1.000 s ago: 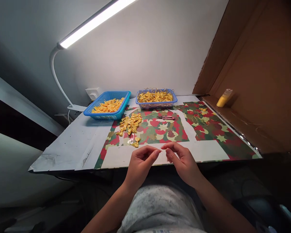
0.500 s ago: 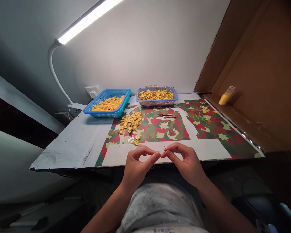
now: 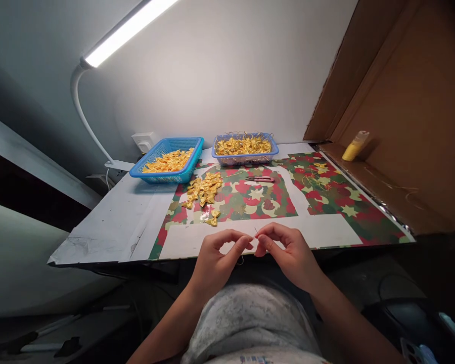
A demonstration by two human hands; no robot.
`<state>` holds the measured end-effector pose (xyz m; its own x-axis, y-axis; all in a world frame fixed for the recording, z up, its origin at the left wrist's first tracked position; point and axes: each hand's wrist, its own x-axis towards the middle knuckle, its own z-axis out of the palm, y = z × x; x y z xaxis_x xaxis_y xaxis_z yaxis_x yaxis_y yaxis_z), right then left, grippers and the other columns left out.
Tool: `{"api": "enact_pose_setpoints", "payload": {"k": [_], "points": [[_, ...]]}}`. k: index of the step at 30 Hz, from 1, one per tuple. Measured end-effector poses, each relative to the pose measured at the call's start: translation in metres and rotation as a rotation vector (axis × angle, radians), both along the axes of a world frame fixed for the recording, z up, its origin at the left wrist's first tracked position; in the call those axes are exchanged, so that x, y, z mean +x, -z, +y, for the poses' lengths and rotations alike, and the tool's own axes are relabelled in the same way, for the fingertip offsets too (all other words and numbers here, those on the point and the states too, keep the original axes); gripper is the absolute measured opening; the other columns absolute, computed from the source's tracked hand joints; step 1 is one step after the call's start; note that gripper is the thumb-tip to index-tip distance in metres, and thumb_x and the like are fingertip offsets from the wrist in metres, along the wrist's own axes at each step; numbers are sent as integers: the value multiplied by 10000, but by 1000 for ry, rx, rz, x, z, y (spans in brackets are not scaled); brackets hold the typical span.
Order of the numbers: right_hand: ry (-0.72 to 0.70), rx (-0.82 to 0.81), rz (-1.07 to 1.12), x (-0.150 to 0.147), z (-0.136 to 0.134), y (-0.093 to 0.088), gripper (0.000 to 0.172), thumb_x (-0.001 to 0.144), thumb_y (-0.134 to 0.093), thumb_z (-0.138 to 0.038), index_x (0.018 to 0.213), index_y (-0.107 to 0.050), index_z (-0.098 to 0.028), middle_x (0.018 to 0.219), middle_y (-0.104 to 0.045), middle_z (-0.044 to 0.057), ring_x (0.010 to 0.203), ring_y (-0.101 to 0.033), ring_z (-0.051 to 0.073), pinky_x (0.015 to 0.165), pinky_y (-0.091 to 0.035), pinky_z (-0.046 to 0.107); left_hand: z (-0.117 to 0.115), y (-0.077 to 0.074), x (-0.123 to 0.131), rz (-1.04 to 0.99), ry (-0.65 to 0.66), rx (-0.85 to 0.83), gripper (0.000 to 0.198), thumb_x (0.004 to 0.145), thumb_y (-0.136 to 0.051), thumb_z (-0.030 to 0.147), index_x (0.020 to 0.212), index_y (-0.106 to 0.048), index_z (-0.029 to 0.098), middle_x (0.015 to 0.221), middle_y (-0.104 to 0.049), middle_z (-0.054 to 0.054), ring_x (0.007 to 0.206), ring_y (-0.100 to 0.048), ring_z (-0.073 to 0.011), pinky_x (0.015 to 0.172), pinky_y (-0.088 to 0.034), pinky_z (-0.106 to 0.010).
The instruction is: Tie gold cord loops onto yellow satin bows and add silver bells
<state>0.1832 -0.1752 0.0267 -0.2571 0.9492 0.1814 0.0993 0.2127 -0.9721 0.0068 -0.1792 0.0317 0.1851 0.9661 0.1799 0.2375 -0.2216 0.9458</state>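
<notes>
My right hand has thumb and forefinger pinched round a thin, needle-like sliver that stands up from the tips; my left hand has its thumb and forefinger brought nearly together, seemingly on a fine thread, whose loop hangs just below, though the grip itself is too small to be sure of; the two sets of fingertips are just beside each other, and I see no bow in either. As I judge it, this piece is at a preparing stage; the bows tangled with gold cords in the periwinkle basket look furthest along, while the plain ones filling part of the blue basket, the loose heap of bows and the single bow in front of it seem left to do; how many, I cannot tell. My hands are at the near edge of the surface, with the thread hanging by that edge; there is bare room along the white strip to either side; the snips lie ahead, short of the periwinkle basket; the wall bounds the back, and cardboard the right.
</notes>
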Motion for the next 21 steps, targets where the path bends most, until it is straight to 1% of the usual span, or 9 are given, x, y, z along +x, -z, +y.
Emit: {"api": "enact_pose_setpoints", "payload": {"k": [4,9,13,17,21], "points": [[-29,-29,6,0,-1,0,205,931,-547,-315,816,-657,-185,633,-658,-10,632,-633,134,635,-496,243,0,-3,-5,19,-73,28,126,812,-701,280,758,-764,186,724,-767,-21,684,-683,-174,687,-493,-260],[-46,-63,2,-1,-4,0,226,934,-538,-336,822,-663,-186,639,-662,-2,630,-642,139,570,-483,228,-2,-4,-7,178,-146,215,97,804,-712,277,747,-767,222,725,-775,-13,675,-681,-187,688,-470,-299],[-49,-46,-34,-1,-5,-1,208,923,-555,-327,814,-673,-194,644,-675,-1,643,-645,142,557,-474,222,-3,-5,-6,267,-127,303,129,837,-681,300,755,-759,238,736,-779,-5,674,-676,-183,701,-451,-314],[-52,2,-63,-1,-5,-2,211,923,-555,-312,794,-677,-198,620,-670,-8,634,-632,143,592,-475,239,-4,-8,-5,311,-104,316,151,848,-666,308,741,-747,238,716,-773,-4,657,-667,-182,689,-445,-313],[-58,21,-72,-2,-4,-2,226,928,-548,-312,784,-677,-196,600,-646,-13,621,-610,139,598,-469,243,-4,-10,-5,306,-85,310,140,846,-675,289,737,-741,231,704,-768,11,645,-660,-163,681,-441,-291]]}}
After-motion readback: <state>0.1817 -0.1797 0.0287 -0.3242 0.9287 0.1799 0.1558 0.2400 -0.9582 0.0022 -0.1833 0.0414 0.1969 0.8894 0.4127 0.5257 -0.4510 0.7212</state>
